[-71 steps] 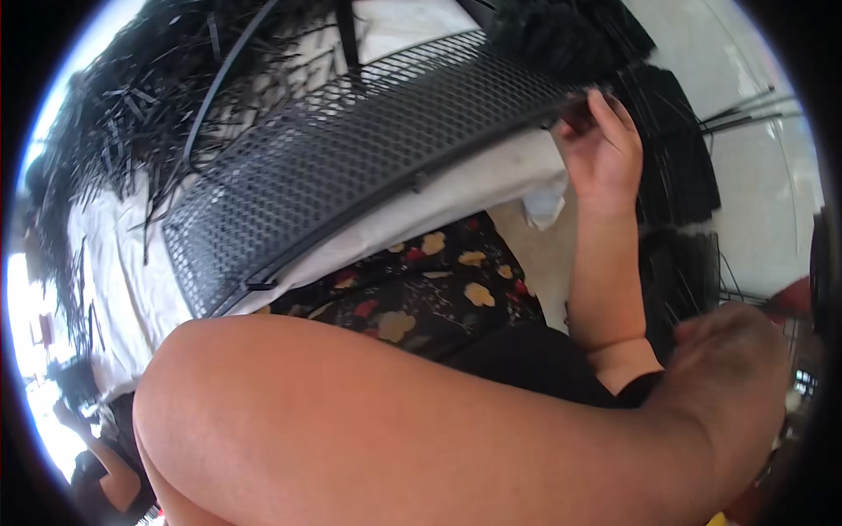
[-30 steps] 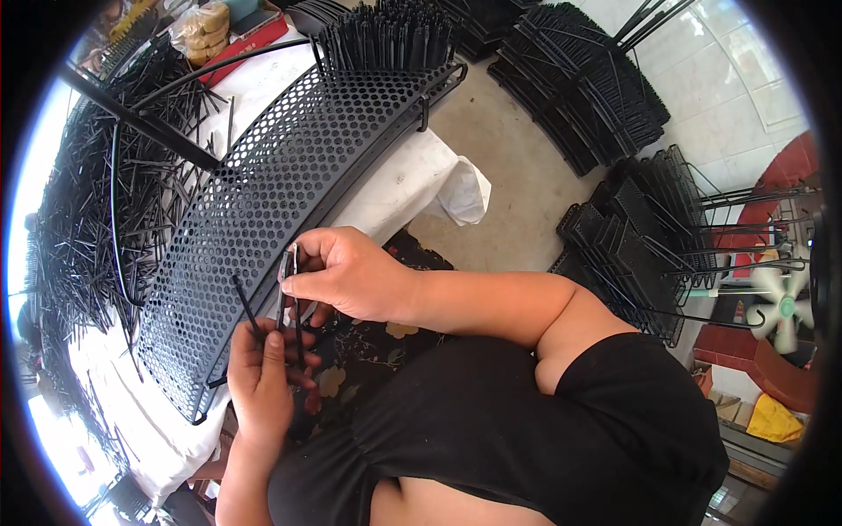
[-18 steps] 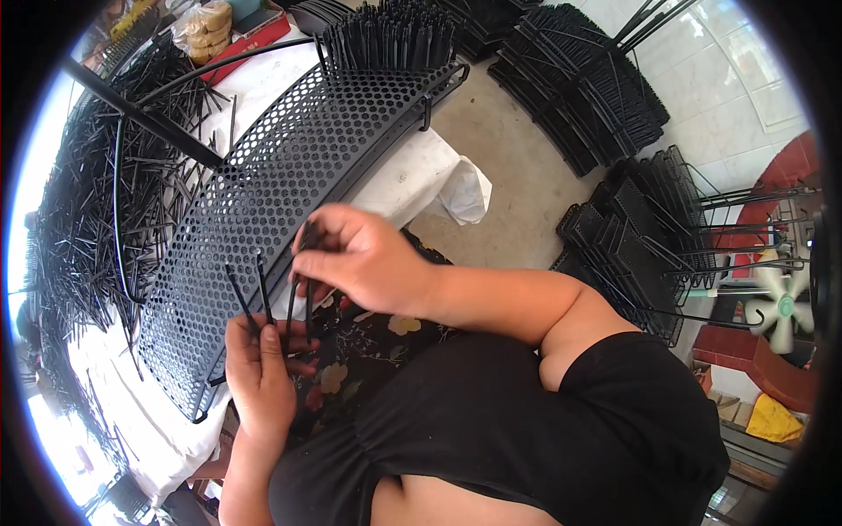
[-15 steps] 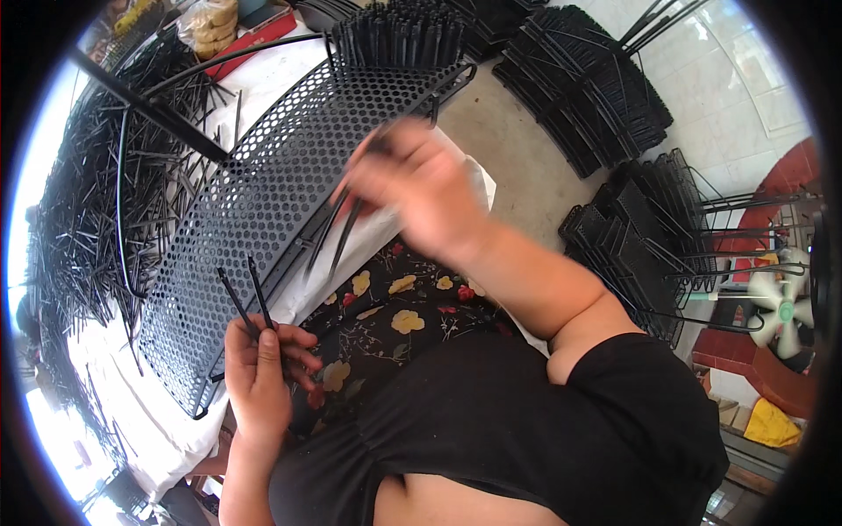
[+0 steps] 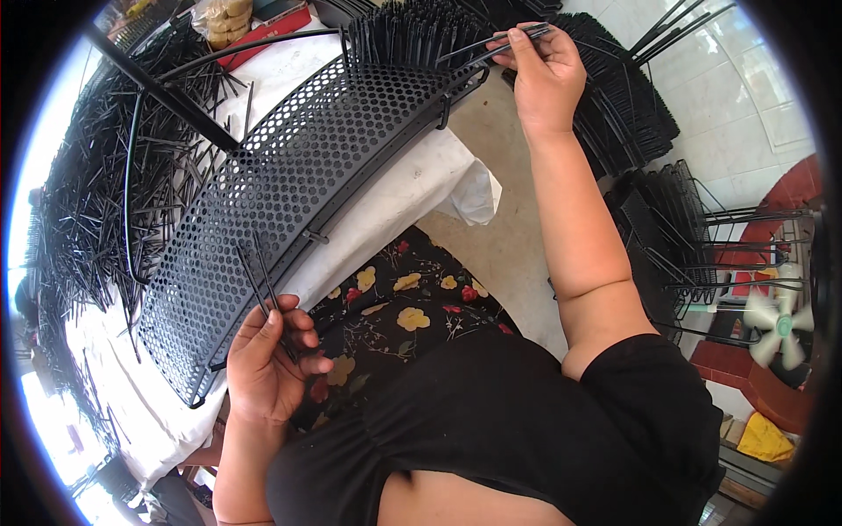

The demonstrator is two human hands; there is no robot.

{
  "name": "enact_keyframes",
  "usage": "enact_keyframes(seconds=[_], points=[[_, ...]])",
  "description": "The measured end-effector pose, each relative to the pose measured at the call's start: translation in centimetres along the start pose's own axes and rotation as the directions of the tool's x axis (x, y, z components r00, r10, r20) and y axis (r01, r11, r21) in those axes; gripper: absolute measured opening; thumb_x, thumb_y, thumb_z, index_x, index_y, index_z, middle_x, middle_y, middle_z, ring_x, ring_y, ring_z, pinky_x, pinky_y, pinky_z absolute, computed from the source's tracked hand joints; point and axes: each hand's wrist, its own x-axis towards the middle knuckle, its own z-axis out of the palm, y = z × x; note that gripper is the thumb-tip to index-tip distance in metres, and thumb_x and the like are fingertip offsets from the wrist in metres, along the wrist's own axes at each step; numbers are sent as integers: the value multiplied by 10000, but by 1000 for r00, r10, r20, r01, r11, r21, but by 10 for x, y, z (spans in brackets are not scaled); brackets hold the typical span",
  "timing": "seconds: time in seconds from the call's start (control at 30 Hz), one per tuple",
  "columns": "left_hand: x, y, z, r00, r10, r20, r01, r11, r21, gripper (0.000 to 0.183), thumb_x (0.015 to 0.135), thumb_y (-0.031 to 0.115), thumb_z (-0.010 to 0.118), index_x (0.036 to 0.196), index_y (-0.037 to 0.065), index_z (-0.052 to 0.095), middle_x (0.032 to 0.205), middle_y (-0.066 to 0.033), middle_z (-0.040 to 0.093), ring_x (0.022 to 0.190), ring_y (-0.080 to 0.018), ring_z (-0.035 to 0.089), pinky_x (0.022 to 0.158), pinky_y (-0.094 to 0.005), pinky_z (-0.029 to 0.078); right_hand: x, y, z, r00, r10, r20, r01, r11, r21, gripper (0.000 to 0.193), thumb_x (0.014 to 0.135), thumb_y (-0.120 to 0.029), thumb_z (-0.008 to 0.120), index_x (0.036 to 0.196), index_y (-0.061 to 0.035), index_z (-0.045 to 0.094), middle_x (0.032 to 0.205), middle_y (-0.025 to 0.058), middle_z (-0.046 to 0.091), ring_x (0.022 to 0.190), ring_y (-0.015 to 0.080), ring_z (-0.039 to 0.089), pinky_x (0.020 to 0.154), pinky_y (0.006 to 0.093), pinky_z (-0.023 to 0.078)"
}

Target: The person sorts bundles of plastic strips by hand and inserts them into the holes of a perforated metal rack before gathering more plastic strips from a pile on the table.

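My left hand (image 5: pixel 274 355) is closed, thumb and fingers pinching a couple of thin black strips (image 5: pixel 256 270) that point up over the near edge of a perforated black panel (image 5: pixel 281 188). My right hand (image 5: pixel 551 79) is raised beyond the panel's far right end. Between its thumb and fingers it pinches several thin black strips (image 5: pixel 481 47), their tips pointing left across a dense row of upright black bristles (image 5: pixel 408 39). That bristle row stands on the panel's far right part. Round holes cover the rest of the panel, and a black rod frame runs along its edge.
A heap of loose black strips (image 5: pixel 83 210) lies left of the panel on the white-covered table (image 5: pixel 412 171). Stacked bristled panels (image 5: pixel 627 96) and more black racks (image 5: pixel 645 228) stand on the right. A fan (image 5: pixel 781 326) sits at far right. Black poles rise at upper left.
My right hand has moved up and away to the right with its strips, from above the panel's near edge to past its far end. My left hand has shifted slightly, still gripping its strips.
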Motion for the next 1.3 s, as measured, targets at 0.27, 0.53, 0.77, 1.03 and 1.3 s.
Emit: enact_keyframes(seconds=[0.27, 0.53, 0.77, 1.03, 1.3], points=[[-1, 3, -2, 999, -37, -8, 38, 998, 51, 275, 999, 189, 452, 1159, -27, 511, 921, -134, 629, 783, -223, 660, 514, -359, 586, -1, 8, -7, 1000, 2, 7, -2, 1000, -27, 93, 901, -9, 617, 992, 10, 600, 881, 109, 677, 766, 155, 675, 681, 262, 576], [3, -1, -5, 995, 9, -95, 9, 982, 190, 242, 994, 155, 473, 1142, -28, 528, 889, -117, 634, 674, -176, 633, 447, -262, 504, 5, -22, 28, 940, -125, 316, 292, 773, -563, 239, 882, -101, 654, 1099, -2, 646, 932, 111, 685, 887, 205, 626, 805, 320, 473], [4, -4, -6, 993, 62, -103, -30, 957, 288, 222, 999, 168, 476, 1102, -15, 548, 843, -93, 623, 611, -138, 575, 408, -212, 406, 28, -15, 27, 760, -426, 491, 650, 485, -586, 236, 822, -118, 686, 1029, -5, 688, 956, 156, 694, 915, 311, 635, 840, 382, 471], [9, -4, 18, 996, 88, 24, -89, 892, 443, 212, 1005, 162, 469, 1082, -5, 575, 814, -73, 613, 564, -87, 508, 408, -170, 317, -92, -68, 97, 727, 364, 582, -463, 886, 25, 266, 896, -53, 644, 1154, -2, 608, 868, 72, 689, 715, 112, 645, 631, 232, 522], [4, 4, 15, 998, -2, 68, -33, 862, 505, 246, 958, 111, 553, 1147, -45, 567, 869, -98, 639, 636, -116, 593, 439, -178, 422, -78, -77, 116, 522, 412, 747, -670, 740, 60, 200, 879, -22, 652, 1073, 17, 625, 874, 102, 696, 798, 138, 680, 643, 242, 567]])
